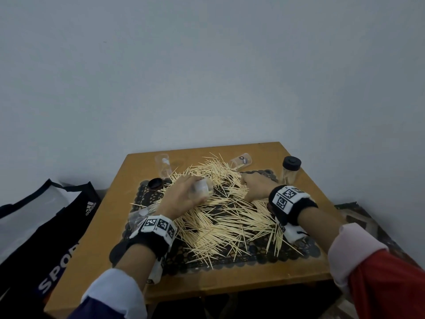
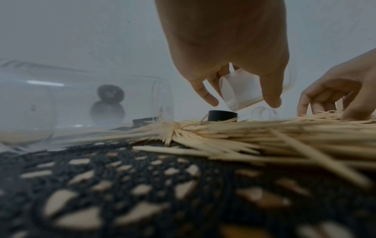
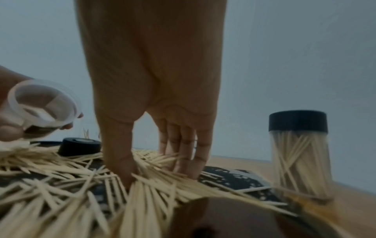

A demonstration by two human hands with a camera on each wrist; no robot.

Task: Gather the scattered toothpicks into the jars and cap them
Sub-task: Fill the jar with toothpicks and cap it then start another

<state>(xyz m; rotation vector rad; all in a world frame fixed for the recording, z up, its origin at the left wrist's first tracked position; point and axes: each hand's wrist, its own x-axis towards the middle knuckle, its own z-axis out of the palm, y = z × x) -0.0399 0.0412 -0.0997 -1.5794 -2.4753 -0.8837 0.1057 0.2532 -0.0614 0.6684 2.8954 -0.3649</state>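
- The wooden table [image 1: 299,268] is small and the toothpick pile [image 1: 225,217] spreads over the black lace mat [image 1: 271,254] nearly to its near edge; I judge a broad sweep could send sticks off the table onto the floor.
- My left hand [image 1: 181,199] has its fingers curled around a clear open jar [image 1: 202,187], tilted on its side just above the pile, mouth toward my right hand; if I tip it further, anything loaded could slide back out.
- The filled capped jar [image 1: 290,171] stands upright at the far right, near my right wrist; a backward elbow swing could topple it.
- My right hand [image 1: 255,187] presses into the pile, thumb apart from the fingers, closing on a bundle of sticks; crossed sticks would jam at the jar mouth or prick my fingertips.
- The loose black cap [image 1: 155,183] sits at the mat's left edge, touching stray sticks; raking there could bury it or knock it off.
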